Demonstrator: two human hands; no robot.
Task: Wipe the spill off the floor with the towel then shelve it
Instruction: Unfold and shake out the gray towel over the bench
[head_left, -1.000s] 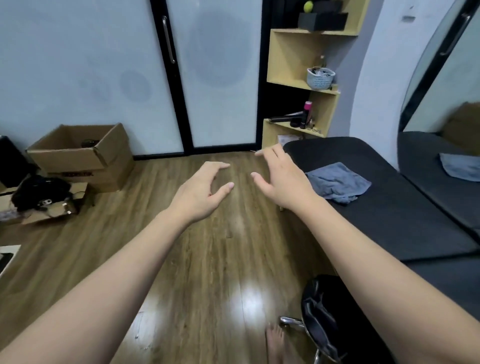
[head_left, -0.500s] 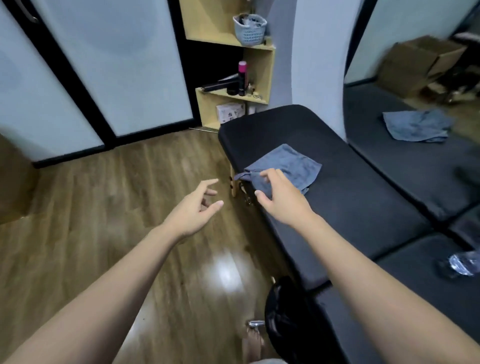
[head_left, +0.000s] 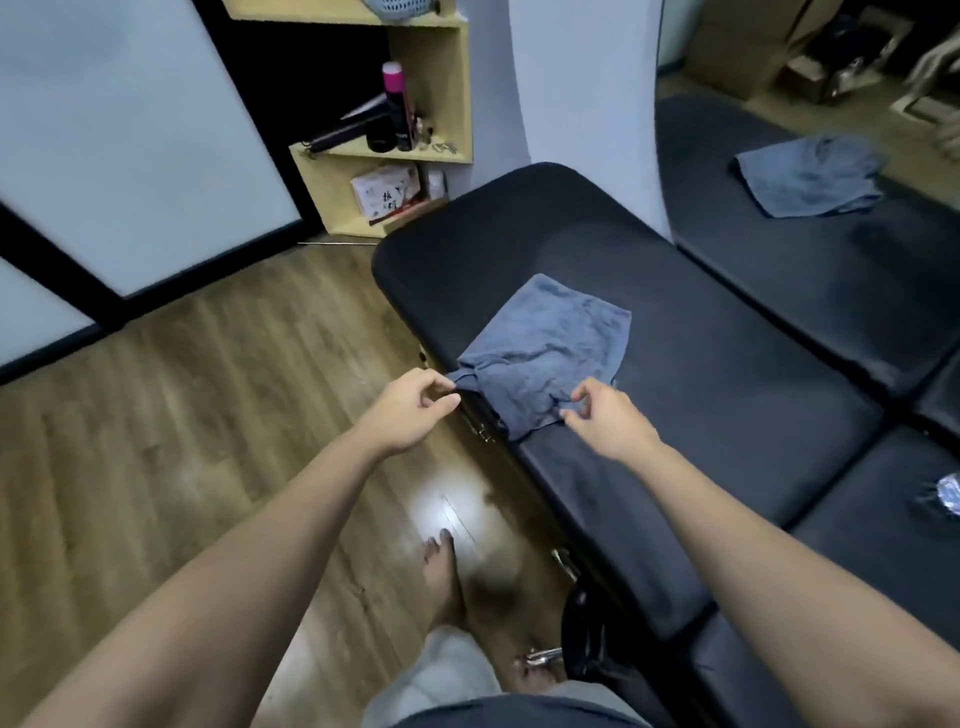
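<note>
Both hands at the towel's near edge

We see the blue towel (head_left: 550, 348) lying on the black padded bench (head_left: 727, 374) — our left hand (head_left: 410, 410) pinches its left corner, our right hand (head_left: 608, 415) pinches the near hem.

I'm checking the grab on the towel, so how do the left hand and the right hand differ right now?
The left hand is at the towel's corner that hangs over the bench edge; the right hand is over the towel's near edge, on top of the bench. The left hand's thumb and fingers close on the corner; the right hand's are curled at the cloth with a gap between them. Both reach from below with fingers bent at the same towel.
</note>
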